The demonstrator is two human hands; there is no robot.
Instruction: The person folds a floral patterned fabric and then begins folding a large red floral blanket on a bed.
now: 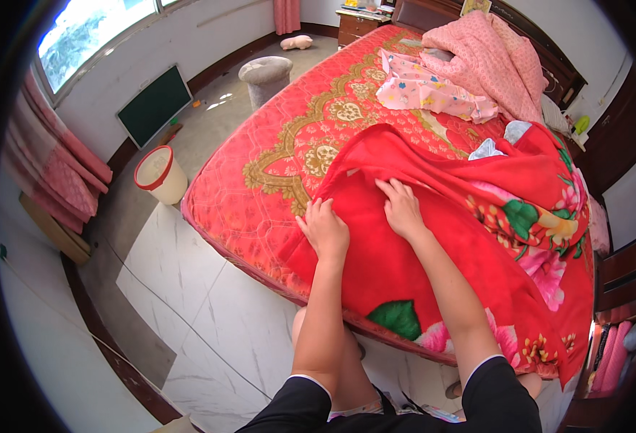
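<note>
A red plush blanket (pixel 366 238) with large printed flowers and green leaves lies across the foot of the bed in front of me. Its far part is bunched and folded back on the right. My left hand (pixel 326 230) is at the blanket's left edge, fingers bent; whether they pinch the cloth is hidden. To the right, my right hand (pixel 403 210) rests on the blanket with its fingers apart, just below the raised fold. Underneath is a red quilted mattress (pixel 231 200) with a gold floral pattern.
A pink quilt (pixel 475 54) and a pink printed cloth (pixel 426 89) lie heaped near the headboard. On the left floor stand a cream bin (pixel 169 184) with a red rim, a grey stool (pixel 266 78) and a leaning dark green board (pixel 155 105). A wooden nightstand (pixel 355 27) is beside the bed.
</note>
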